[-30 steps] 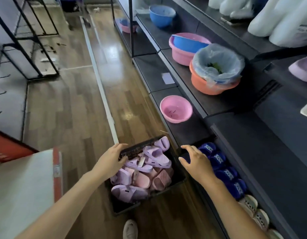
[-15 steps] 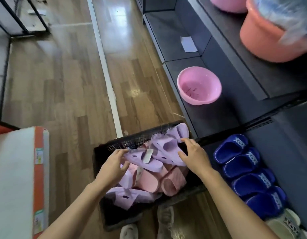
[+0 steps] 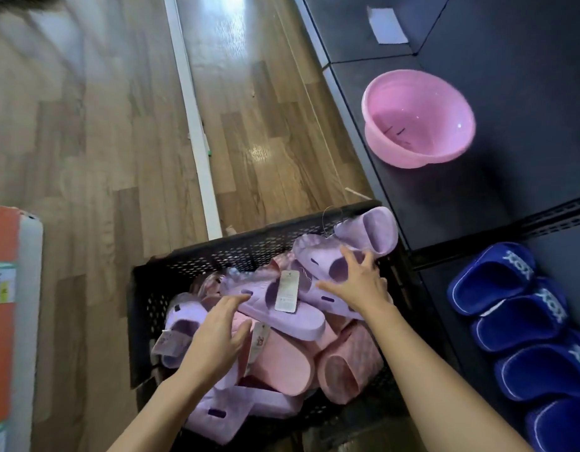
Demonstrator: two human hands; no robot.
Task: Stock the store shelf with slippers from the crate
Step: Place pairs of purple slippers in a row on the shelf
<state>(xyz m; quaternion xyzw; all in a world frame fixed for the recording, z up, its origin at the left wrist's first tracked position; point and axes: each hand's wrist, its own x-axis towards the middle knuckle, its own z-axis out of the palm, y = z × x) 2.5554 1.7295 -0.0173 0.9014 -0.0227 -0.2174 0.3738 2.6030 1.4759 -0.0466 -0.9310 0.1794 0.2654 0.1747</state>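
- The tagged lilac slipper point(image 3: 301, 321) lay atop the pile in the black crate point(image 3: 249, 252), its long axis running between the two hands.
- The left hand point(image 3: 217, 340) touched its near end with fingers straight, gripping nothing.
- The right hand point(image 3: 357, 288) spread unclosed fingers over a second lilac slipper point(image 3: 327, 265).
- The shelf point(image 3: 445, 207) lay to the right, nearer the right hand, and held blue slippers point(image 3: 497, 278) and a pink basin point(image 3: 415, 119).

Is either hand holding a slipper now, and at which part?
Nothing is gripped yet. The left hand touches the tagged lilac slipper at its end; the right hand rests spread on the strap of a second lilac slipper.
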